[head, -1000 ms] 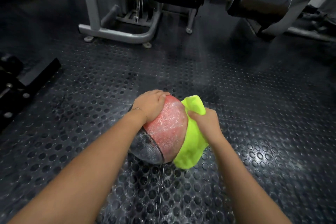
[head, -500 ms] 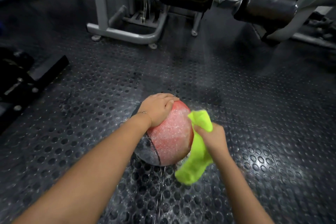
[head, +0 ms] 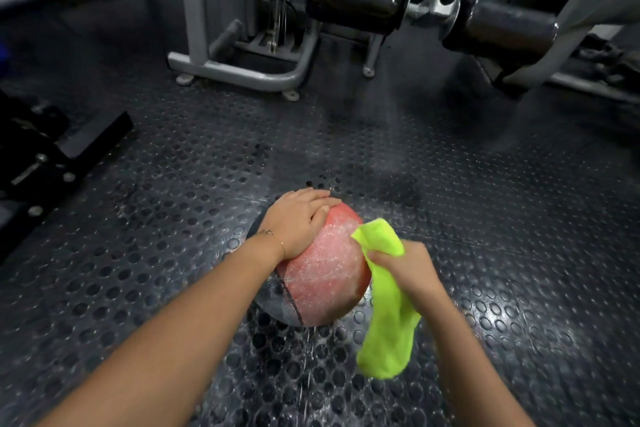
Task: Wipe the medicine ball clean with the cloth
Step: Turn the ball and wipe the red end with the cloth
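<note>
On the studded rubber floor [head: 485,218], low and center in my view, sits the red-and-grey medicine ball [head: 322,274]. Left hand [head: 298,222] lies flat on its top far side, fingers straight, pressing down; thin bracelet [head: 273,236] on that wrist. Right hand [head: 405,267] is fisted round the neon yellow cloth [head: 388,333] just right of the ball. I see the cloth's upper end against the ball's right side, lower end hanging loose. Grey machine frame [head: 242,73] stands well behind.

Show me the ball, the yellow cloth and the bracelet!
medicine ball [head: 325,274], head view, on its red side.
cloth [head: 388,340], head view, on the hanging lower part.
bracelet [head: 277,238], head view, on its thin chain.
</note>
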The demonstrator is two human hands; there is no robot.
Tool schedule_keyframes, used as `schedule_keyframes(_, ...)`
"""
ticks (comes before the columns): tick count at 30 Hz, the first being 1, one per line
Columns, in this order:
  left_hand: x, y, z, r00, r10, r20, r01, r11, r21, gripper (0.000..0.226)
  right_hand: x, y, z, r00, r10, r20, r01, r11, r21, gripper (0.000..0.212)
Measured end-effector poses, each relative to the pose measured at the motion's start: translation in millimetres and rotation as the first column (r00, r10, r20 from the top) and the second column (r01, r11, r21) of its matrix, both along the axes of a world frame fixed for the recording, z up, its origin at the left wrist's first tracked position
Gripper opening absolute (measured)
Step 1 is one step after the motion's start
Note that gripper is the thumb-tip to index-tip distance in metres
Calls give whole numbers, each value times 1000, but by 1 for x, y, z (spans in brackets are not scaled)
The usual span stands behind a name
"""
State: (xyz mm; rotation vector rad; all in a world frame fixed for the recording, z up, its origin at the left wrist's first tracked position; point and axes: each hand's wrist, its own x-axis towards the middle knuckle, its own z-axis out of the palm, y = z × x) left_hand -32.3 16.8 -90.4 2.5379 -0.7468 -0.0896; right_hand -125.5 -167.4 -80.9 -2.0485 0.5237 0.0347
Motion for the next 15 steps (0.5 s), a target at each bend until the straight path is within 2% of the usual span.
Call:
schedule_keyframes(5,-10,-4,-1,999,19,35,-20,1000,19,40,41,12,13,997,9,76,-3,997,-81,25)
schedule_keyframes(8,-7,-1,-1,1000,22,8,-22,1000,5,40,23,13,4,997,-23,78,26,999,-28,15)
schedule_keyframes(11,-5,-2,0,1000,20,-10,-20,1000,12,40,-5,4,-2,999,-31,18,31,999,-9,15)
schedule_keyframes(15,-8,-8,-1,999,30,19,-31,999,24,40,27,5,11,998,20,57,-15,996,-89,20)
